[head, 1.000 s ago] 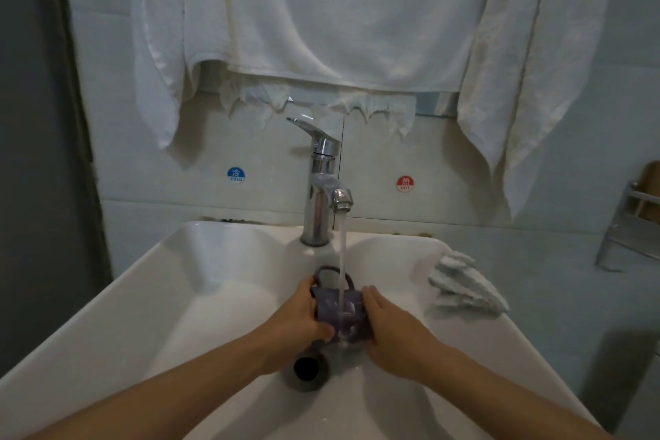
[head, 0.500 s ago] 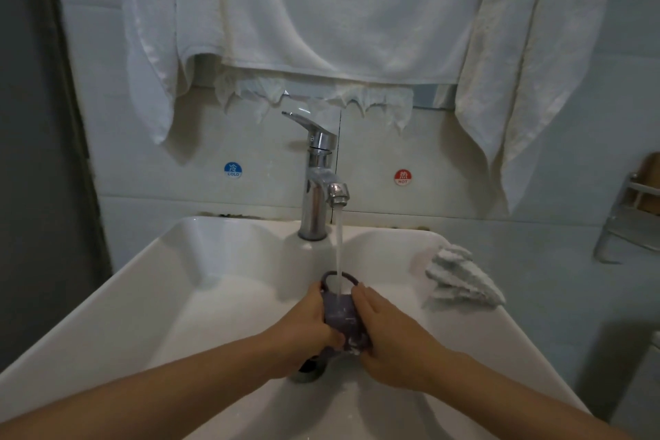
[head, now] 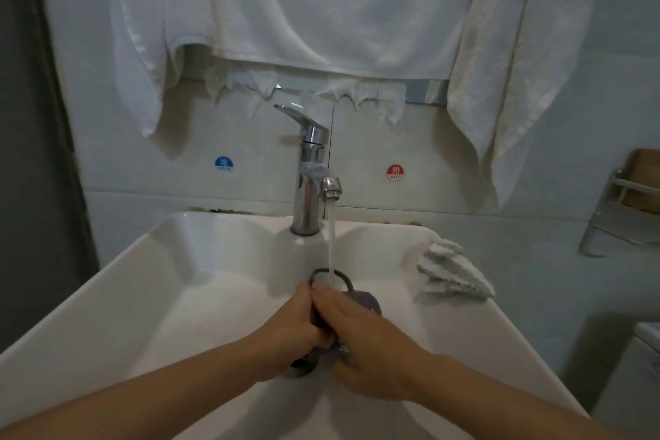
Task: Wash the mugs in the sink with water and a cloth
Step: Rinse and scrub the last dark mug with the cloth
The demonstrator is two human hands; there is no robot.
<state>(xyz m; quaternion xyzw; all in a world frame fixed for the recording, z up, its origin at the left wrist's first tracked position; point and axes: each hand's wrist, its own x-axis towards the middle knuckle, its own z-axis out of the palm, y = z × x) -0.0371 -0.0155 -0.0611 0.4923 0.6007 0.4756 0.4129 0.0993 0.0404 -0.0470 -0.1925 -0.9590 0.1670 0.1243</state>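
Right hand [head: 364,339] has slid over the mug [head: 366,299] since a second ago, its fingers now laid close together across the top and clasping it. Left hand [head: 293,325] grips the mug from the other side, fingers curled round it. The purple mug sits low in the sink [head: 143,261], over the drain, handle pointing away. Water [head: 331,236] from the tap [head: 310,168] falls on the handle and the right fingertips. A cloth [head: 455,275] lies on the sink's right rim.
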